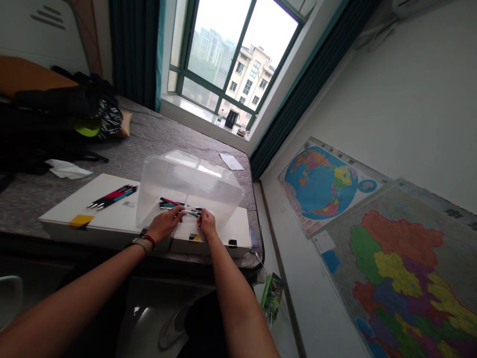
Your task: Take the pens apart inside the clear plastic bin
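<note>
My left hand [167, 223] and my right hand [207, 223] meet at the open front of a translucent plastic bin [179, 176] tipped on its side. Fingers of both hands are closed on a slim white pen [191, 211] held level between them. Right behind my left fingers lie several loose pens [169, 202] in red, black and teal, partly hidden. To the left, a bunch of red, black and teal pens [114, 197] rests on a white box [100, 211]. The exact fingertip contact is too small to make out.
A second white box [234, 226] extends under the bin's right side. Both boxes stand on a grey mattress [149, 127] near its front edge. Crumpled white tissue [69, 169] and dark bags [48, 117] lie at left, a paper sheet [231, 161] behind. A wall with maps [320, 179] bounds the right.
</note>
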Demonstrator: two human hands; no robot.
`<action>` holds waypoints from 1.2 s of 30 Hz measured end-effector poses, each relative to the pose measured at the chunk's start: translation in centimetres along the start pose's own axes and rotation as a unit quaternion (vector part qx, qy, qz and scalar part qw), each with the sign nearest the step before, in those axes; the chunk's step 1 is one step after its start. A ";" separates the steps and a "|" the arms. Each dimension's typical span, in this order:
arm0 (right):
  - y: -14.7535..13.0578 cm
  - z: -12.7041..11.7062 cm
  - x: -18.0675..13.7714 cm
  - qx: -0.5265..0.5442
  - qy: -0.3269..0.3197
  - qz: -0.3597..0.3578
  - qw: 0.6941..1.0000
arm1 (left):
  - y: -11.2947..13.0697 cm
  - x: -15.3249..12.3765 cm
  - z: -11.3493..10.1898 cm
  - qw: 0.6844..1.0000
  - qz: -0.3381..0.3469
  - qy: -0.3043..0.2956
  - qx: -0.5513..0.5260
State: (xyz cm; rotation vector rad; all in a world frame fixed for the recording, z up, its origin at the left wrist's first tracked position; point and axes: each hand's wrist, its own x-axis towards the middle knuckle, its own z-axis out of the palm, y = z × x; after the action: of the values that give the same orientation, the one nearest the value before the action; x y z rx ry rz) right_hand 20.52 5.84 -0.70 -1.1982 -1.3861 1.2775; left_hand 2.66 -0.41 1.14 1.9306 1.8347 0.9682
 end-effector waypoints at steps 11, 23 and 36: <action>0.2 0.0 0.0 -0.021 0.000 -0.001 1.000 | 0.2 0.0 0.0 1.000 -0.007 0.004 0.020; -0.4 0.2 -0.3 0.031 0.005 0.009 0.999 | 0.4 -0.1 0.0 0.994 -0.018 -0.005 0.105; -0.3 0.1 -0.4 -0.012 0.002 -0.013 1.000 | 0.6 -0.1 -0.1 0.992 -0.018 0.004 0.122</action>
State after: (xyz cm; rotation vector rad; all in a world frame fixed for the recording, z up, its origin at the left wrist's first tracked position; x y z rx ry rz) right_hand 20.43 5.41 -0.37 -1.1949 -1.4120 1.2432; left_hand 3.09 -0.65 1.56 2.0238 2.0677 0.7729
